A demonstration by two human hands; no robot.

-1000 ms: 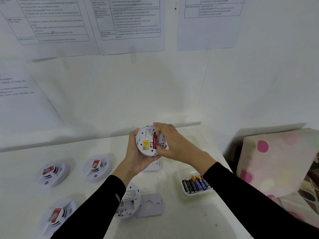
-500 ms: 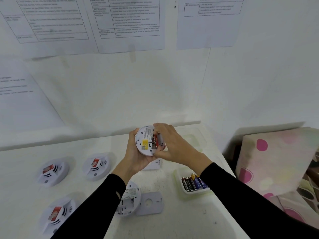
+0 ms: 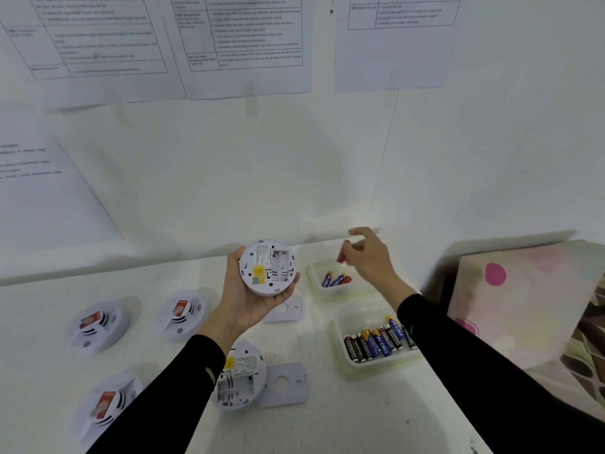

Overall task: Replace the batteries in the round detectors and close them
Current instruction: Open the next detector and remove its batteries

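My left hand (image 3: 252,306) cups a round white detector (image 3: 268,267), back side up, its battery bay bare of batteries. My right hand (image 3: 370,260) pinches a red battery (image 3: 342,253) above a small far tray (image 3: 316,283) that holds a few loose batteries. A nearer tray (image 3: 340,335) carries a row of several batteries. A second opened detector (image 3: 239,378) lies face down by my left sleeve, with a cover plate (image 3: 284,385) beside it. Another cover plate (image 3: 288,309) lies under my left hand.
Three closed detectors with red stickers lie on the white table at left (image 3: 98,322), centre-left (image 3: 181,314) and front left (image 3: 104,404). Printed sheets hang on the wall behind. A dotted pink cushion (image 3: 523,303) stands at the right past the table's edge.
My right hand has pulled the red battery out of the held detector and carried it right, over the far tray. The detector's battery bay now shows no batteries.
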